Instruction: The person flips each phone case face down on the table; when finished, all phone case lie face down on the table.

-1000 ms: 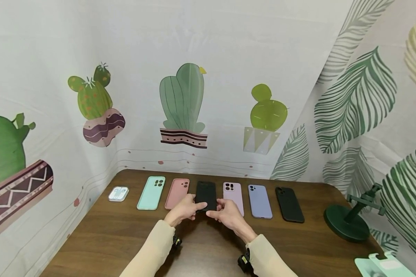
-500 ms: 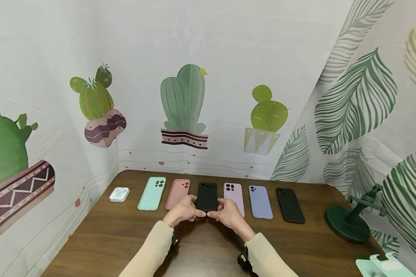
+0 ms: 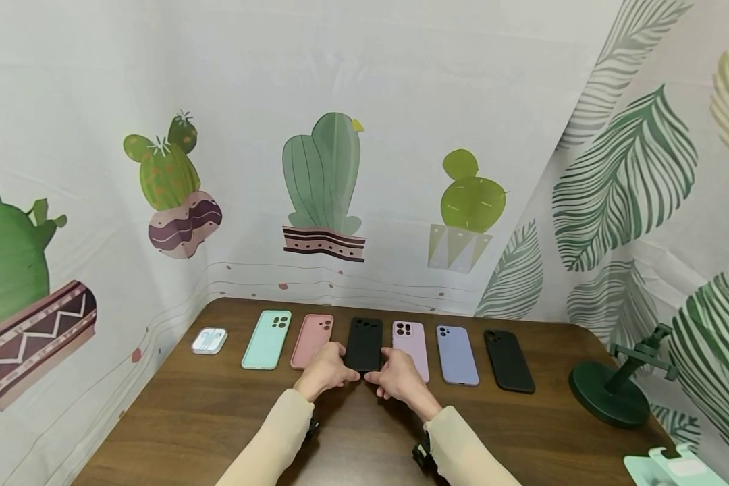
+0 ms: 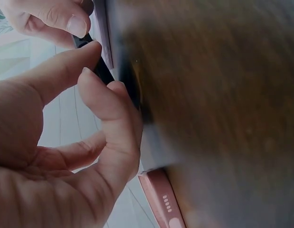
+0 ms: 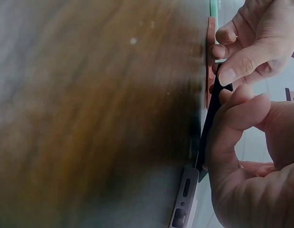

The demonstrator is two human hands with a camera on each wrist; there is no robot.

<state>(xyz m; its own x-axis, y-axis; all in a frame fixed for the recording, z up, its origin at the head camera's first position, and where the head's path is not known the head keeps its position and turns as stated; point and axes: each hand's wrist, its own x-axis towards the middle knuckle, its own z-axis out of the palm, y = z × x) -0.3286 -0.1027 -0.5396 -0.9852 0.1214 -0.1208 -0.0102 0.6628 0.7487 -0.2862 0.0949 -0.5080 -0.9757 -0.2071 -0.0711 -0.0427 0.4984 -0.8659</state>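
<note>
In the head view a black phone case (image 3: 364, 341) lies in the middle of a row of cases, its camera cutouts at the far end. My left hand (image 3: 327, 370) pinches its near left corner, and my right hand (image 3: 401, 374) pinches the near right corner. The two thumbs nearly meet at the near edge. Both wrist views show the black case edge-on, close over the table, with fingers along its sides. Left of it is a pink phone case (image 3: 311, 337), partly behind my left hand; a lilac phone case (image 3: 408, 341) lies to the right, partly behind my right hand.
On the brown table (image 3: 352, 439) the row also holds a mint case (image 3: 266, 341), a blue case (image 3: 457, 356) and another black case (image 3: 509, 361). Boxed earphones (image 3: 209, 341) lie far left. A dark green stand (image 3: 607, 395) and a mint plastic piece (image 3: 674, 467) are at right.
The hands have slid from the black case's near sides to its near corners. The left thumb has come off its top face. The case has shifted slightly and its camera cutouts now show.
</note>
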